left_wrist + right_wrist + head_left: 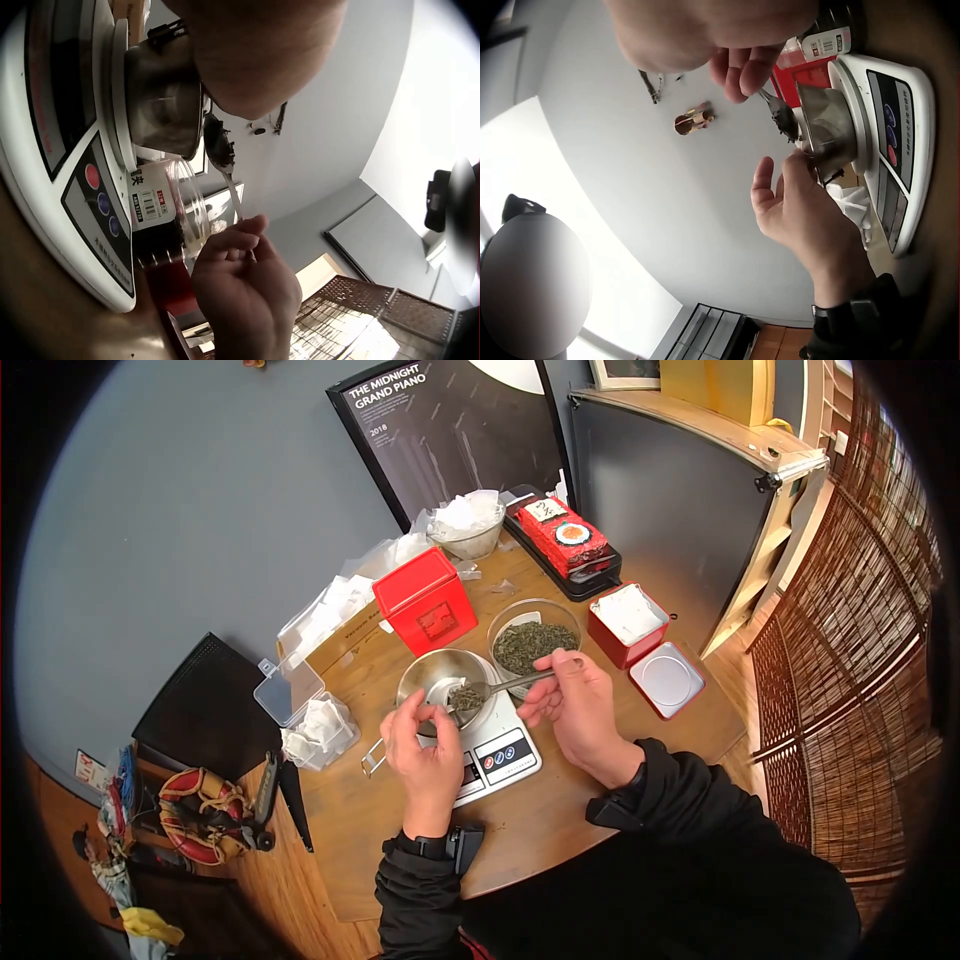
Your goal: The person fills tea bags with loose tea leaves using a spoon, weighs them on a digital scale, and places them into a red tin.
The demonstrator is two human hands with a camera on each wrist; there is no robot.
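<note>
My right hand (pixel 585 710) grips the handle of a metal spoon (pixel 520 681), its bowl heaped with dark dried leaves (pixel 466 698) over a steel pot (pixel 415 678). That pot stands on a white digital kitchen scale (pixel 515 768); something white shows inside. My left hand (pixel 428 755) pinches at the pot's near rim, just beside the spoon's tip, and the right wrist view shows its thumb and index fingertip (pixel 799 161) there. Behind the spoon stands a clear round jar (pixel 492 632) of the same leaves, with a label on its side (pixel 152 199).
A closed red tin (pixel 430 600) stands behind the pot. To the right, an open red tin (pixel 622 645) holds white bags, its lid (pixel 667 680) beside it. White pouches fill a plastic box (pixel 325 735) at left and a glass bowl (pixel 468 540) at back, near a red wrapped package (pixel 565 540).
</note>
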